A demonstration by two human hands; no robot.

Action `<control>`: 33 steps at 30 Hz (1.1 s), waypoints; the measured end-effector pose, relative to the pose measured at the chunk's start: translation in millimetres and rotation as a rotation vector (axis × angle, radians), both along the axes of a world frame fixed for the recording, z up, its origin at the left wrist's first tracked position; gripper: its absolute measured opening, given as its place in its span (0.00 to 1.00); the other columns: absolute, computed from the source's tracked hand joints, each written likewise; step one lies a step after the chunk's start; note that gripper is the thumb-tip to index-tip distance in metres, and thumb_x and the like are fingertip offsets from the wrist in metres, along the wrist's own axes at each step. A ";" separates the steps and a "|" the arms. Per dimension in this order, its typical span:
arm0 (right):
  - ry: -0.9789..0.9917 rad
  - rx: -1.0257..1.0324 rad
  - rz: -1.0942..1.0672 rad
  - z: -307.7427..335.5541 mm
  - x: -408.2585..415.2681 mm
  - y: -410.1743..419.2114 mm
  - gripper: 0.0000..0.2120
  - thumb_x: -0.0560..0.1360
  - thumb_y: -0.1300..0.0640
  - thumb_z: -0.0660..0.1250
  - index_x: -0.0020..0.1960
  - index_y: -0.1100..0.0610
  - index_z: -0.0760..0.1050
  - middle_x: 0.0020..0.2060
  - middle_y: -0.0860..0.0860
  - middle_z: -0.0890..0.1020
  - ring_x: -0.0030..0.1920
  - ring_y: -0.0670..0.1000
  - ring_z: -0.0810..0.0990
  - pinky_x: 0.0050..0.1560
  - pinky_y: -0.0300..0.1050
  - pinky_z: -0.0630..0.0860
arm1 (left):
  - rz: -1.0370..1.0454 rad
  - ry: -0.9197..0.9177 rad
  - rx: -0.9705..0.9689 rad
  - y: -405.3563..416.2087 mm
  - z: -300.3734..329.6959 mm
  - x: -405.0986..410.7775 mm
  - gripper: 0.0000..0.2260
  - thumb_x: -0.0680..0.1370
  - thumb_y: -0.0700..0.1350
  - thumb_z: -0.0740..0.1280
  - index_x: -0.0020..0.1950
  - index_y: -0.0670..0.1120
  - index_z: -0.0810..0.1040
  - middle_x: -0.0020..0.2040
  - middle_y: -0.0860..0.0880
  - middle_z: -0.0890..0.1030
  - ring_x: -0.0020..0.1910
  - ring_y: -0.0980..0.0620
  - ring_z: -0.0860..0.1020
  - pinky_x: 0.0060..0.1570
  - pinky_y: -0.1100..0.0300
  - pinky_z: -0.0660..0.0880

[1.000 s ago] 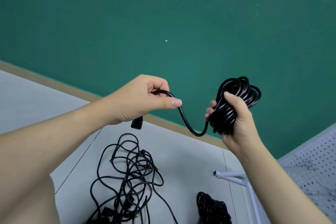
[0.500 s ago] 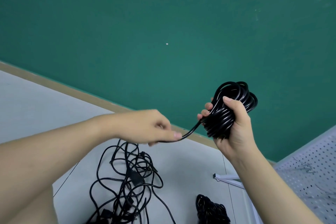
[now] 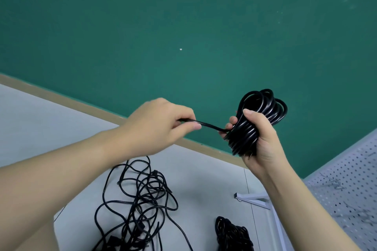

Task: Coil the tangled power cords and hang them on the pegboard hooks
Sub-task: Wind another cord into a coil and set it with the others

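Note:
My right hand (image 3: pixel 263 138) grips a black coiled power cord (image 3: pixel 263 108), holding the bundle upright in front of the green wall. A short free end of that cord (image 3: pixel 210 125) runs taut leftward from the coil. My left hand (image 3: pixel 159 126) pinches this end between thumb and fingers, close beside the coil. Below, a tangled heap of black cords (image 3: pixel 142 206) lies on the grey floor. A second coiled black cord (image 3: pixel 232 234) lies on the floor at the bottom centre. A white pegboard (image 3: pixel 350 187) leans at the right edge.
The pegboard's white metal foot (image 3: pixel 253 199) juts out onto the floor near the coiled cord. A tan skirting strip (image 3: pixel 61 98) runs along the base of the green wall (image 3: pixel 183 26). Grey floor tiles (image 3: pixel 204 179) show around the cords.
My left hand has swung down and back up around the coil, drawing the free end shorter and tight against the bundle. The right hand kept its grip and stayed almost still.

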State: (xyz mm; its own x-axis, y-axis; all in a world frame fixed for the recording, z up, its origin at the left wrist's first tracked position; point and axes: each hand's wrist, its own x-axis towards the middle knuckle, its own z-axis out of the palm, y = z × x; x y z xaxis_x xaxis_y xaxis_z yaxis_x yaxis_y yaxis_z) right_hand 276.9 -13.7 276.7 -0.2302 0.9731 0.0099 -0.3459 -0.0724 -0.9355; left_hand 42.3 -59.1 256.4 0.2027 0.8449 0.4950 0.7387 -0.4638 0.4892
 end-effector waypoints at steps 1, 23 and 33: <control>-0.032 0.009 0.008 -0.8 2.3 0.9 0.06 0.70 0.54 0.73 0.40 0.55 0.78 0.39 0.56 0.77 0.39 0.54 0.79 0.44 0.54 0.82 | 0.016 0.034 0.073 -1.1 3.7 -4.4 0.17 0.79 0.64 0.59 0.43 0.55 0.80 0.28 0.54 0.75 0.30 0.52 0.73 0.31 0.56 0.70; -0.917 0.205 0.515 -22.9 -22.5 -17.3 0.16 0.64 0.50 0.78 0.50 0.51 0.81 0.44 0.48 0.83 0.48 0.48 0.82 0.54 0.43 0.77 | -0.290 0.064 -0.025 -32.0 42.9 -18.9 0.09 0.75 0.57 0.72 0.40 0.54 0.83 0.31 0.62 0.79 0.31 0.58 0.76 0.33 0.70 0.65; -1.114 0.281 0.922 -47.5 -57.7 -55.6 0.09 0.70 0.60 0.80 0.46 0.54 0.81 0.42 0.41 0.84 0.43 0.40 0.81 0.50 0.37 0.79 | -0.507 0.174 -0.642 -2.0 26.3 25.4 0.13 0.70 0.53 0.81 0.36 0.45 0.83 0.27 0.54 0.77 0.26 0.59 0.69 0.28 0.66 0.65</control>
State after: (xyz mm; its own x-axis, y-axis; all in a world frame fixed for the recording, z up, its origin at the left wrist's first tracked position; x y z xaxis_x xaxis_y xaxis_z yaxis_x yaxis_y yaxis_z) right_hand 219.2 -69.3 229.2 -0.7693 0.4773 -0.4246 0.6126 0.3626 -0.7023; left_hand 67.7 -61.1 282.7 0.6631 0.7381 -0.1244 0.6049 -0.4305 0.6699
